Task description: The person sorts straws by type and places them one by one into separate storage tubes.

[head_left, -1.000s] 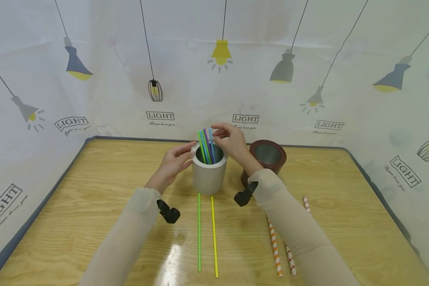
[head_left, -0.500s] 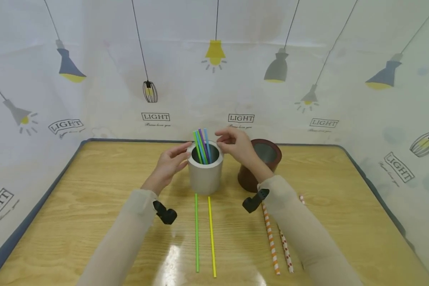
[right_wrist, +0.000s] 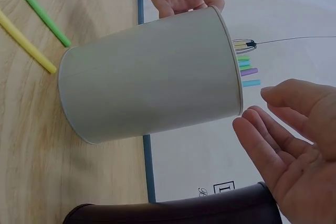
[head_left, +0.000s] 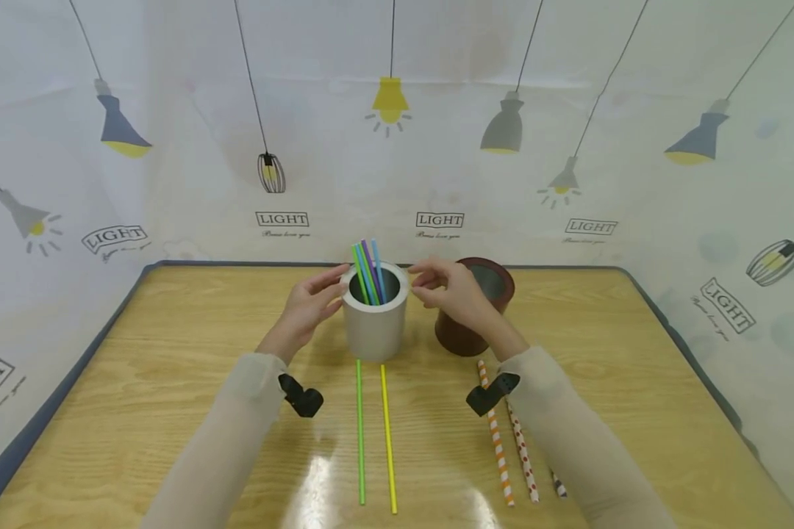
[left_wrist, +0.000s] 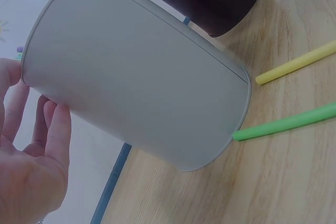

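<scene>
A pale grey cylindrical container [head_left: 376,334] stands upright with several green, blue and purple straws [head_left: 370,268] leaning in it, their tops above the rim. My left hand [head_left: 306,303] touches its left side near the rim with relaxed fingers; the left wrist view shows these fingertips [left_wrist: 60,114] against the grey wall. To the right of the rim is my right hand [head_left: 455,294], loosely curved and holding nothing; the right wrist view shows its fingertips [right_wrist: 241,125] close by the rim. A green straw [head_left: 360,433] and a yellow straw [head_left: 388,441] lie on the table before the container.
A dark brown container [head_left: 459,338] stands just right of the grey one, partly behind my right hand. Orange-striped [head_left: 499,448], red-dotted [head_left: 524,455] and dark-striped [head_left: 559,485] paper straws lie near my right forearm. A lamp-printed backdrop rises behind the table [head_left: 192,353].
My right hand has let go of a light blue straw, which now leans in the grey container, and has drawn back to the right and down. The left hand keeps its place at the container.
</scene>
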The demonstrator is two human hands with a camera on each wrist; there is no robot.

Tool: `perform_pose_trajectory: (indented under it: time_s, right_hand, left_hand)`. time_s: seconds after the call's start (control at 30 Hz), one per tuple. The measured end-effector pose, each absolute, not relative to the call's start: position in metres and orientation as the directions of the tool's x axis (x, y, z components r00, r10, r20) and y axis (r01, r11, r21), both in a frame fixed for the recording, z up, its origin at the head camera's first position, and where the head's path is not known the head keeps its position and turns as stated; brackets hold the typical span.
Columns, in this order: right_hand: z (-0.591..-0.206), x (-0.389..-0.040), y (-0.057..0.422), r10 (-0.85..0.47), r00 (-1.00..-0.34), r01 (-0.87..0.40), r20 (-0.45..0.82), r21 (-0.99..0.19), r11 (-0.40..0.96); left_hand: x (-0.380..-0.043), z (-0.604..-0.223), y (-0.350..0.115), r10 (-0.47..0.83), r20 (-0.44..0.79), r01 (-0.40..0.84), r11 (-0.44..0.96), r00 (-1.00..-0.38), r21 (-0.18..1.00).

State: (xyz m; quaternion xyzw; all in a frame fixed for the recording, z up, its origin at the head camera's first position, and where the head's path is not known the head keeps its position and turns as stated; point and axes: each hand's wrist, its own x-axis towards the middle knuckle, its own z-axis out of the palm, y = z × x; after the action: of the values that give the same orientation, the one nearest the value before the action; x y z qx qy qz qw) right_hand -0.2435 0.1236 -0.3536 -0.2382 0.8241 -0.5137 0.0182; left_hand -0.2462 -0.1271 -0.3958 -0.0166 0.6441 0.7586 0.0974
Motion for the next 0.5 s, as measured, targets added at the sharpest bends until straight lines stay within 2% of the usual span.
perform_pose_trajectory:
  time_s: [0.17, 0.33, 0.5]
  right_hand:
    - [-0.354, -0.233, 0.125, -0.423, -0.882, -0.393, 0.208, -0.82, 0.416]
    - [-0.344, -0.215, 0.12, -0.449, -0.871, -0.398, 0.2, -0.822, 0.407]
    - [-0.356, -0.211, 0.121, -0.466, -0.864, -0.398, 0.192, -0.827, 0.397]
  left_hand:
    - [-0.246, -0.396, -0.128, 0.128, -0.143, -0.162, -0.159, -0.981, 0.974]
    - [-0.247, -0.395, -0.128, 0.127, -0.141, -0.16, -0.161, -0.982, 0.974]
    - [-0.247, -0.395, -0.128, 0.124, -0.145, -0.165, -0.163, -0.982, 0.973]
